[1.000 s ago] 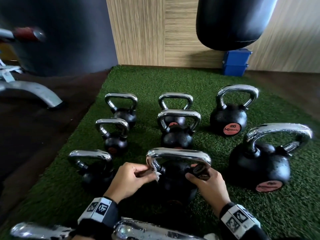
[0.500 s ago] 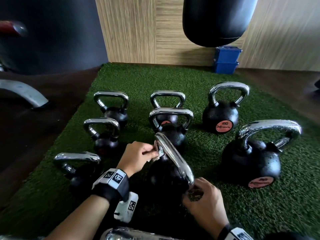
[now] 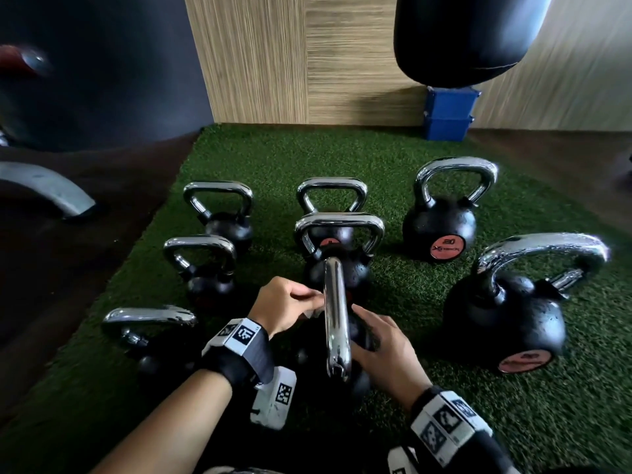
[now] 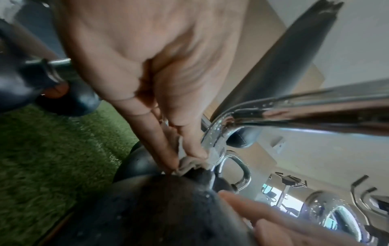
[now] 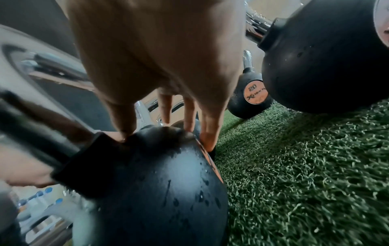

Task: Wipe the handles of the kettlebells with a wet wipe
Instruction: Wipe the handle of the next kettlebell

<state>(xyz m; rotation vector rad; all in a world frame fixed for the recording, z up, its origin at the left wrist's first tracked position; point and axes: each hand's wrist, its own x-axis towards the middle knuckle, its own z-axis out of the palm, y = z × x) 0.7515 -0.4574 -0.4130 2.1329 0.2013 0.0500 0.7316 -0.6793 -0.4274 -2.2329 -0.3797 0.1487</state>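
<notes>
The black kettlebell (image 3: 359, 378) nearest me stands on the green turf with its chrome handle (image 3: 335, 316) turned end-on toward me. My left hand (image 3: 309, 304) pinches a small crumpled wet wipe (image 3: 313, 313) against the handle's left side. In the left wrist view, thumb and fingers of the left hand (image 4: 187, 159) squeeze the wet wipe (image 4: 189, 164) where the handle (image 4: 214, 141) meets the ball. My right hand (image 3: 367, 323) lies on the ball to the right of the handle. In the right wrist view the right hand (image 5: 168, 131) has its fingertips spread and pressing on the wet black ball (image 5: 160, 183).
Several other chrome-handled kettlebells stand around: a large one (image 3: 502, 323) at right, a "20" one (image 3: 439, 224) behind it, one (image 3: 337, 234) straight ahead, smaller ones (image 3: 150, 319) at left. A punching bag (image 3: 461, 35) hangs above blue boxes (image 3: 448, 114). A grey machine foot (image 3: 51, 186) lies far left.
The near kettlebell has turned from handle crosswise to handle end-on. My right hand went from the handle's right end to the ball. The left hand kept the wipe on the handle.
</notes>
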